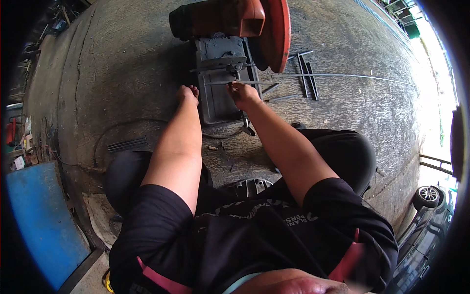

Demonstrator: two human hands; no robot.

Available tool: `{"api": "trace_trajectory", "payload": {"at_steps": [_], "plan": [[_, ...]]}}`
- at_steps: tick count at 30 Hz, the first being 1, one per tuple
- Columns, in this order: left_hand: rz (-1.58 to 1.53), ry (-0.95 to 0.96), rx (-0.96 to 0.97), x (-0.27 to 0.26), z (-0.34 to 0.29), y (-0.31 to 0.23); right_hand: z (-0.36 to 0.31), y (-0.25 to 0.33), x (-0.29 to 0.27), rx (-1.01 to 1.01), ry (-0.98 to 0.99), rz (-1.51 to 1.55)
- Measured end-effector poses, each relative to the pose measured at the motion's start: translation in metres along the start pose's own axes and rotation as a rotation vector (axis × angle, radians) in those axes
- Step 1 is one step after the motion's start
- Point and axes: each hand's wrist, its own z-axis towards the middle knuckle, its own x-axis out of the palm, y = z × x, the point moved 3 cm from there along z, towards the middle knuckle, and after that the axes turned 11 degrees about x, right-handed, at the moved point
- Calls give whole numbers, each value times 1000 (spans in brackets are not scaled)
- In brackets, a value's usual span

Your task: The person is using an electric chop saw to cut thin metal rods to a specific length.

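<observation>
A chop saw with an orange-red body (245, 18) and a red blade guard (280, 36) stands on the floor in front of me. Its dark metal base (218, 110) points toward me, with a clamp (236, 68) across it. My right hand (242, 94) is closed over the base, its fingers on a thin metal bar (216, 83) that lies crosswise below the clamp. Just beyond the base's left edge is my left hand (188, 93), its fingers curled. Whatever they may hold is hidden.
Several cut metal bars (307, 78) lie right of the saw, crossed by a long thin rod (352, 76). More short bars (127, 144) rest near my left knee. A cable (105, 132) curves over the floor. A blue panel (44, 215) lies at lower left; a car (426, 230) stands at right.
</observation>
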Motion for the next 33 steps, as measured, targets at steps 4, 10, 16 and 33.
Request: {"api": "trace_trajectory", "payload": {"at_steps": [4, 10, 16, 33], "plan": [[47, -126, -31, -31, 7, 4, 27, -7, 10, -43, -23, -10], [329, 51, -4, -56, 2, 23, 71, -18, 22, 3, -19, 113], [472, 222, -28, -76, 5, 28, 136, -25, 0, 78, -32, 12], [457, 211, -83, -81, 13, 27, 153, -22, -3, -610, -271, -1994]]}}
